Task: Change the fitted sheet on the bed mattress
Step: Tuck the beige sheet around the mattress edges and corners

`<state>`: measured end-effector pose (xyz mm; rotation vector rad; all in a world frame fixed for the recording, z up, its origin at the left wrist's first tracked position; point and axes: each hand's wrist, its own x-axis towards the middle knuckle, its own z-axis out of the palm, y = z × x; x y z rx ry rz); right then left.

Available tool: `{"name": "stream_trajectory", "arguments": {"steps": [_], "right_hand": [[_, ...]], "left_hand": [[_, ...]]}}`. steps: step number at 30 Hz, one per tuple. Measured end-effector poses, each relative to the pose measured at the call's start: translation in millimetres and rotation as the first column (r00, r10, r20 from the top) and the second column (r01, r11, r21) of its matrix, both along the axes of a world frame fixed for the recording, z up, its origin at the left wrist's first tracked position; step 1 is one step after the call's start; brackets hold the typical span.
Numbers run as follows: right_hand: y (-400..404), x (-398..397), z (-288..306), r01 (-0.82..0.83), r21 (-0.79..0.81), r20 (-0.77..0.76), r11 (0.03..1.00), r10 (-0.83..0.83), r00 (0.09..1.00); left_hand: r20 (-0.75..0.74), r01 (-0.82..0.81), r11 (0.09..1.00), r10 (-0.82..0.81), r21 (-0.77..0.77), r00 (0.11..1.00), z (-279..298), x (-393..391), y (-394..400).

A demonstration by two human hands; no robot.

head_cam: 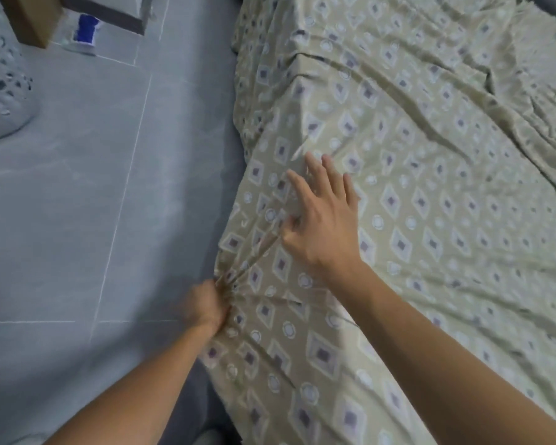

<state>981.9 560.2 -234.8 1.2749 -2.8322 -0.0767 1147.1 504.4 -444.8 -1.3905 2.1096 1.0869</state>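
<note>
A beige fitted sheet [430,220] with purple diamonds and white circles covers the mattress, which fills the right of the view. The cloth is wrinkled toward the far right. My left hand [206,306] grips a bunched fold of the sheet at the mattress's left side edge, with creases fanning out from the fist. My right hand [325,220] lies on top of the sheet near that edge, fingers spread and straight, thumb bent toward the creases. The mattress itself is hidden under the cloth.
Grey tiled floor [77,220] runs along the left of the bed. A white perforated basket [0,81] stands at the far left. A brown box [32,17], a grey board edge [109,11] and a blue-and-white item [85,30] sit at the top left.
</note>
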Motion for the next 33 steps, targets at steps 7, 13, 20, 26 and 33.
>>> {"name": "stream_trajectory", "arguments": {"steps": [7,13,20,26,33], "right_hand": [[8,9,-22,-0.107,0.072,-0.102,0.992,0.114,0.988],[17,28,-16,-0.013,0.028,-0.044,1.000,0.014,0.999],[63,79,-16,0.049,0.076,-0.027,0.996,-0.047,0.999],[61,85,-17,0.108,0.031,-0.025,0.994,-0.108,0.994],[58,90,-8,0.127,0.050,0.040,0.991,-0.129,0.991]], "left_hand": [[-0.189,-0.260,0.945,0.297,0.199,0.936,-69,-11,5],[0.010,-0.354,0.430,0.624,0.830,0.782,-19,28,36],[0.012,-0.352,0.433,0.618,0.830,0.786,-17,31,71],[-0.257,-0.462,0.686,0.676,0.562,0.691,-9,25,73],[-0.317,-0.257,0.954,0.295,0.158,0.901,-26,57,80]]}}
